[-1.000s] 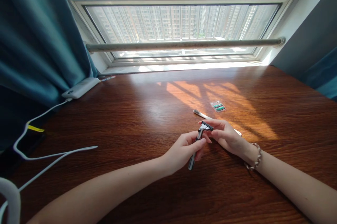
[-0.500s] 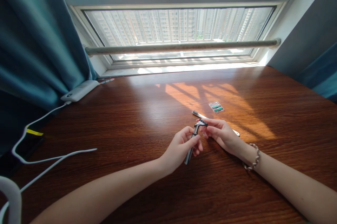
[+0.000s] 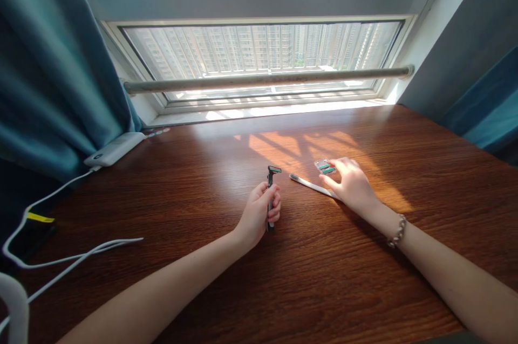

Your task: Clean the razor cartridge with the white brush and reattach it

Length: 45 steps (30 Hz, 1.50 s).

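Note:
My left hand is wrapped round the handle of a razor. The razor stands roughly upright, its head with a green strip above my fingers. To the right, my right hand reaches over the wooden table, thumb and fingers apart at the near right side of a small clear pack of razor blades. Two green-striped cartridges show in the pack. Whether the fingertips touch it is hard to see. Below that hand lies a white toothbrush with dark bristles; its handle end is hidden by the hand.
A white power bank or adapter with a white cable lies on the left by the blue curtain. A metal bar crosses the window behind the table. A yellow strip shows at far left.
My right hand has left the razor head and moved right and forward to the blade pack. My left hand has moved left with the razor, now more upright. The view has tilted slightly up.

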{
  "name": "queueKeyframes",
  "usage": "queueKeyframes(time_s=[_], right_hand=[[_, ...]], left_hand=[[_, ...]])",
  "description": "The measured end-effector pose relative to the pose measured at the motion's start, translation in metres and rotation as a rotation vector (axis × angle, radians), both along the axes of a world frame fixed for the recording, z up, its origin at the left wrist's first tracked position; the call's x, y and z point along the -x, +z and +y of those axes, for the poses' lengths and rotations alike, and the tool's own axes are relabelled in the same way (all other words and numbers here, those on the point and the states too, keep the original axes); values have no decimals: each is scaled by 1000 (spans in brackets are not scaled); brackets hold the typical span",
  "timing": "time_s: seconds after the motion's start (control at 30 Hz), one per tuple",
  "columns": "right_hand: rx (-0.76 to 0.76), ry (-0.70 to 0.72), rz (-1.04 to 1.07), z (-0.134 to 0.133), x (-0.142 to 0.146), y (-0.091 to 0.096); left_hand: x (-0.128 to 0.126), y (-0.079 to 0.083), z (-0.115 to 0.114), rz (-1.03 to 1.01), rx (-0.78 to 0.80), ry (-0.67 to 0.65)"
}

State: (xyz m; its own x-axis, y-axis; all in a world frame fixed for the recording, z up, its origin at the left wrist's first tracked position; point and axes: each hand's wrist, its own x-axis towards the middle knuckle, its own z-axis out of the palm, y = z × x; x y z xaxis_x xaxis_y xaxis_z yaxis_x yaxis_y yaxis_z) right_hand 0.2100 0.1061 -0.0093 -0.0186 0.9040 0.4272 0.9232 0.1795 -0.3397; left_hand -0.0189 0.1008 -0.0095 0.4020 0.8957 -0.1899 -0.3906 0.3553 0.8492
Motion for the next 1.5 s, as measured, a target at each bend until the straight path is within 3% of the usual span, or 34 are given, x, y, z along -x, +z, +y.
queueKeyframes(time_s=[0.2,0.4,0.53,0.63,0.77,0.93,1.1,1.23,1.33,1.4,1.5], right_hand=[[170,-116,24,18,-13,-14],[180,-129,35,25,-11,-20],[166,-190,50,30,-28,-14],[124,-263,58,33,-61,-6],[66,-392,66,34,-126,-2],[86,-516,121,26,-199,-19],[128,-538,162,19,-234,-31],[128,-531,151,15,-233,-25],[85,-513,109,12,-209,-16],[94,-420,101,8,-179,-13],[214,-143,99,-2,-123,-12]], left_hand=[[0,-6,8,58,-34,-51],[-3,-5,10,212,-105,-47],[-8,-5,9,321,-147,-37],[-13,-5,11,421,-180,-29],[-26,1,19,524,-244,-26],[-56,2,32,611,-339,-140],[-86,-6,46,699,-311,-254],[-96,-4,55,731,-255,-351],[-105,-2,59,724,-241,-399],[-116,-2,61,714,-244,-409],[-134,-4,63,704,-255,-413]])
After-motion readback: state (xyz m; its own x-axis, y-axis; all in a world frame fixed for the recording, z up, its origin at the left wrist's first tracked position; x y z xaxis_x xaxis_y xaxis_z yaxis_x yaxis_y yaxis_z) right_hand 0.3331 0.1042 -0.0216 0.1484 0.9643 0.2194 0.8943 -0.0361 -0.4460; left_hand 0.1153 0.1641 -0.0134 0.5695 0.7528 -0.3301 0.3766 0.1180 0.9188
